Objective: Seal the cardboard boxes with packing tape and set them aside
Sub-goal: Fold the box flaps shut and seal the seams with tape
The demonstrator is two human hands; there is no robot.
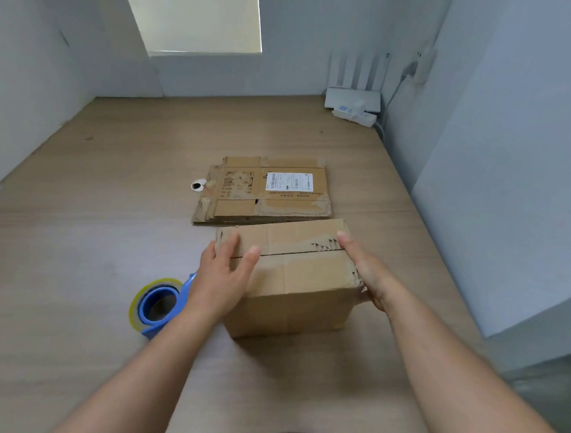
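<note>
Box: the cardboard box (295,281) sits upright mid-worktop, flaps folded down, a dark seam running across its top.
Left hand: the left hand (224,275) lies flat on the box's top left corner, fingers (231,243) straight and spread, gripping nothing, thumb resting by the seam.
Right hand: the right hand (366,267) is laid against the box's right side, fingers (348,242) stretched out along the top edge, not curled round anything.
Tape: the blue tape dispenser (155,305) with its yellowish roll stands just left of the box, partly hidden behind the left wrist.
Behind: a flattened box (236,208) lies on the worktop (98,242) just beyond the upright one, close but apart.
Cable hole: a round white-rimmed cable hole (198,185) sits at the flattened box's left edge.
Far corner: a white router (351,97) with upright antennas and a power strip (354,115) sit against the wall, well apart.
Writing: a white shipping label (289,181) with a barcode is on the flattened box, beside printed symbols and lines of text, all too small to read.
Old tape: a jagged torn strip sits near the seam's right end.
</note>
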